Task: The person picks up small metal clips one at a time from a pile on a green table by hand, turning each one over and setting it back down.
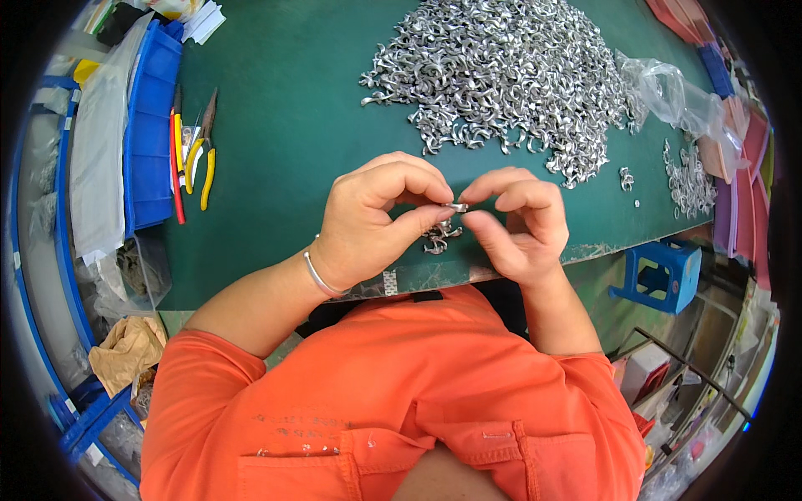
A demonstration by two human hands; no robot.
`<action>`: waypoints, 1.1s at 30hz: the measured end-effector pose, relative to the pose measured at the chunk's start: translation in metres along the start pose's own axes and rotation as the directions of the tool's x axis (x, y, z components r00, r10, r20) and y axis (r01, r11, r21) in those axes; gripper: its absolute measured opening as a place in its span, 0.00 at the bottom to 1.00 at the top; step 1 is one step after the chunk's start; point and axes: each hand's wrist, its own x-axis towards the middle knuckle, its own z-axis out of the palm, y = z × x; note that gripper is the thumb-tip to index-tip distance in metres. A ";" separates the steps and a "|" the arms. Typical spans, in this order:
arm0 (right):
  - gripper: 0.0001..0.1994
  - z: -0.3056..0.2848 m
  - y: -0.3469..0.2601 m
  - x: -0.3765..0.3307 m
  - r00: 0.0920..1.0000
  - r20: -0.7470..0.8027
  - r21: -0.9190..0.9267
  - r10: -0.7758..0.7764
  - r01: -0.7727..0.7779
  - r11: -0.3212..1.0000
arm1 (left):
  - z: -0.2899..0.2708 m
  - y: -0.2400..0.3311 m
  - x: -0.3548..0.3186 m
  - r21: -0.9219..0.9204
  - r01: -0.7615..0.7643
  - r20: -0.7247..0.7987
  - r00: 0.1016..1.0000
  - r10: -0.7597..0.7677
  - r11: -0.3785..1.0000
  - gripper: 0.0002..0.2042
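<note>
Between the fingertips of both hands is a small, shiny, curved silver metal piece (456, 207). My left hand (372, 213) pinches its left end with thumb and forefinger. The thumb and forefinger of my right hand (522, 221) close around the right end, and the other fingers are curled. Just beneath, a few similar curved metal pieces (439, 238) lie on the green tabletop near its front edge, partly hidden by my left thumb. A large heap of the same kind of pieces (510, 71) spreads over the far side of the table.
Pliers with yellow handles (207, 171) and other hand tools lie at the left, beside a blue bin (154, 125). To the right are a clear plastic bag (681, 100), a smaller pile of silver rings (692, 184) and a little cluster (626, 179). A blue stool (664, 275) stands below.
</note>
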 end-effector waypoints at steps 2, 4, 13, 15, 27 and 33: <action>0.11 -0.001 0.001 0.004 0.995 -0.101 -0.069 0.015 -0.022 0.997 | -0.002 0.003 0.001 0.113 -0.037 0.025 0.999 0.034 0.993 0.07; 0.09 -0.002 0.003 0.007 0.981 -0.143 -0.385 0.133 -0.179 0.905 | -0.005 0.004 0.004 0.259 -0.122 0.099 0.990 0.099 0.958 0.07; 0.06 -0.005 0.007 0.008 0.910 -0.335 -0.301 0.243 -0.348 0.888 | -0.007 0.001 0.003 0.447 -0.196 0.312 0.949 0.054 0.873 0.05; 0.07 -0.007 0.005 0.009 0.930 -0.274 -0.439 0.245 -0.347 0.829 | -0.007 0.001 0.003 0.463 -0.199 0.314 0.948 0.050 0.864 0.06; 0.12 0.002 0.007 0.011 0.989 0.021 -0.706 0.144 -0.087 0.703 | -0.004 0.002 0.002 0.310 0.036 0.047 0.997 -0.054 0.950 0.06; 0.11 0.005 0.008 0.009 0.987 -0.034 -0.694 0.159 -0.137 0.707 | -0.006 0.001 0.004 0.242 0.105 0.020 0.993 -0.114 0.965 0.09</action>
